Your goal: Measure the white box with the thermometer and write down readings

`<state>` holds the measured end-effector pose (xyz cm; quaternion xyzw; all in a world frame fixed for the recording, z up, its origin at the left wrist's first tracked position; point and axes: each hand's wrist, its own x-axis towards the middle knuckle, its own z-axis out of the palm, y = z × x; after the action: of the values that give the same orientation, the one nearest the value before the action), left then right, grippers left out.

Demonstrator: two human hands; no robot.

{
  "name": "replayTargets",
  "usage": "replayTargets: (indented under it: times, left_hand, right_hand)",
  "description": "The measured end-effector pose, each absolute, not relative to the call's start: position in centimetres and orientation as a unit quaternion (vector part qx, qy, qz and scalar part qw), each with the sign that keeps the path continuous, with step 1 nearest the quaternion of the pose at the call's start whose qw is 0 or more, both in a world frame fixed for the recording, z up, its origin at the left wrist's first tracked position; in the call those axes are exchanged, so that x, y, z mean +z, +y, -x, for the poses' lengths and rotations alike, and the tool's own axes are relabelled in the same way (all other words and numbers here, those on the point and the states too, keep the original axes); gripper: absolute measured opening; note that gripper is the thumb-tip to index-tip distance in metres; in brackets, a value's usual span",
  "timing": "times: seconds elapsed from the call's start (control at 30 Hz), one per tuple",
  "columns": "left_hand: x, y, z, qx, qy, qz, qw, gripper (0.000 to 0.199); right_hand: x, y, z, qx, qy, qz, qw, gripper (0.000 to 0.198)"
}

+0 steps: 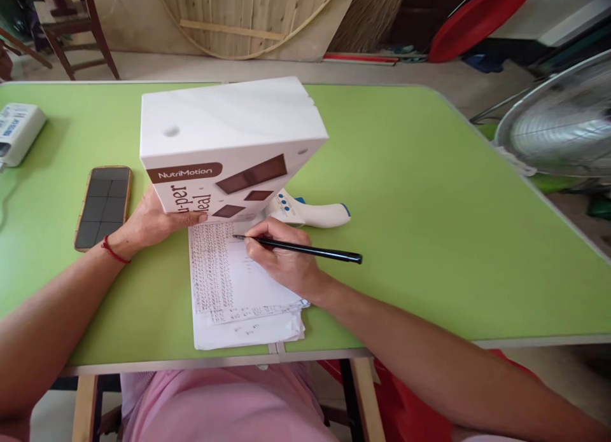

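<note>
Right hand point(281, 254): grip closed around a black pen point(315, 251), held between thumb and fingers. The nib is pointed leftward at a stack of papers point(267, 289); contact with the sheet cannot be confirmed. Left hand point(160, 222): grip closed on the lower left corner of a white box point(229, 121). The thumb is laid along the lower front edge; the other fingers are largely hidden. A red cord point(114, 251) is worn at the left wrist.

The box is stood beyond the papers, its printed face, marked "NutriMotion", turned toward the wearer; whether its weight is borne by the table point(439, 238) cannot be told. The left part of the top sheet is filled with dense rows of small handwritten marks. A white handheld device point(327, 215) with blue buttons is placed just beyond the right hand, partly hidden by the box.

Farther left, a phone point(102, 207) is laid screen up near the left hand, and a white block point(19, 133) is seen at the table's edge. A fan point(563, 117) is positioned at far right.
</note>
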<state>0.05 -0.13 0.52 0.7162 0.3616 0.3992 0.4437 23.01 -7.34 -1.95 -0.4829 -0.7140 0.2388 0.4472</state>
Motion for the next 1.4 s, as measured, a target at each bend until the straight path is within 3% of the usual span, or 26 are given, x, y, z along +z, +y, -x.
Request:
replayTargets:
  times: [0.67, 0.93, 1.2, 1.4]
  left_hand:
    - [0.5, -0.2, -0.1, 0.395, 0.359, -0.701, 0.473, 0.053]
    - [0.7, -0.2, -0.1, 0.393, 0.355, -0.709, 0.465, 0.057]
    - [0.9, -0.1, -0.1, 0.389, 0.340, -0.721, 0.462, 0.057]
    - [1.1, -0.3, -0.3, 0.404, 0.332, -0.714, 0.466, 0.060]
  right_hand:
    - [-1.9, -7.3, -23.2, 0.267, -0.714, 0.489, 0.424, 0.008]
    - [-1.1, -7.5, -23.7, 0.131, -0.777, 0.436, 0.435, 0.011]
    - [0.8, -7.5, -26.2, -0.087, -0.921, 0.301, 0.232, 0.026]
    - [1.0, -7.7, -26.6, -0.122, -0.931, 0.286, 0.191, 0.031]
